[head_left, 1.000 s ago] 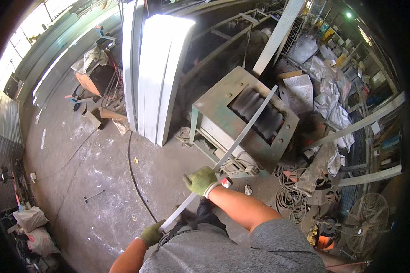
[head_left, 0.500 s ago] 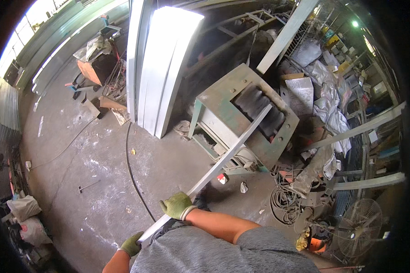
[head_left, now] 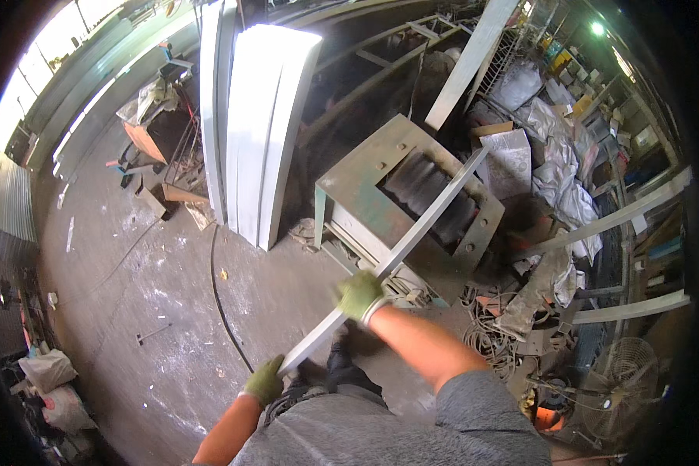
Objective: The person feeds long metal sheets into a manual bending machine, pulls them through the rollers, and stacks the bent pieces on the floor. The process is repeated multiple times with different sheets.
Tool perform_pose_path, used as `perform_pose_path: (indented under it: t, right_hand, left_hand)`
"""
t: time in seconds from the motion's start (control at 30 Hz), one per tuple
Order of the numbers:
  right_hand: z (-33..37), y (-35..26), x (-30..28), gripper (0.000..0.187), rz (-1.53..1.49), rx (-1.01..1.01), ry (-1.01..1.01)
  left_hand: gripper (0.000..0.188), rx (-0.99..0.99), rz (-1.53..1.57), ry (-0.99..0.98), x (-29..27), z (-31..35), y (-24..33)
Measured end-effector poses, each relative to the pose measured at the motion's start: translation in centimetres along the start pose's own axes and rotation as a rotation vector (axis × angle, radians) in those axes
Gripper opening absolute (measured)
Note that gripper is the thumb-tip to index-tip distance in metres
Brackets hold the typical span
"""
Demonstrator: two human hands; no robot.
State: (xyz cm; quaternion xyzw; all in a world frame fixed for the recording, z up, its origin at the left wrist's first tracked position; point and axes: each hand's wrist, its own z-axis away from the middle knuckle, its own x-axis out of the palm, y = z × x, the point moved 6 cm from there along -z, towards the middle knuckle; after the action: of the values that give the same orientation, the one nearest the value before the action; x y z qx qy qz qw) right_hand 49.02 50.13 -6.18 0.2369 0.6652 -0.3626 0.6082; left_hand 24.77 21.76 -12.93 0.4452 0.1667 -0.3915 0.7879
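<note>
Across the middle slants a long, straight pale metal bar (head_left: 423, 223). My left hand (head_left: 266, 381), in a green work glove, is closed around its near end, close to my waist. Farther up the bar, my right hand (head_left: 361, 296), gloved alike and slightly blurred, is closed around it. The bar's far end passes over a grey-green metal machine (head_left: 349, 167) with a bolted top plate. Inside the plate's opening are dark, ribbed cylinders (head_left: 423, 186); the bar lies above part of them. Whether the bar touches the machine I cannot tell.
Tall, bright metal profiles (head_left: 266, 140) stand left of the machine. A dark cable (head_left: 224, 311) crosses the floor, with a T-shaped tool (head_left: 153, 334) farther left. At right lie coiled cables (head_left: 493, 338), silvery sheeting (head_left: 555, 155) and a round fan (head_left: 621, 380).
Both hands have moved forward and to the right with the bar. Its far end now reaches past the machine's opening to the far side of the plate. My view has shifted slightly.
</note>
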Motion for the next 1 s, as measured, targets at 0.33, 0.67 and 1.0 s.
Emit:
perform_pose_path:
  t: [0.33,0.67,1.0]
  right_hand:
    - [4.8,-10.5,5.5,0.045,-0.221,-0.293,-0.196]
    - [-5.9,14.8,-5.7,0.057,-0.036,0.198,0.309]
    - [-3.5,7.2,-3.1,0.057,0.019,0.118,0.298]
  left_hand:
    - [0.053,-0.260,0.369,-0.243,4.8,8.1,-9.9]
    - [0.065,-0.171,0.093,-0.004,-8.0,-7.8,14.9]
    - [0.075,-0.208,0.107,-0.003,-3.4,-4.4,6.7]
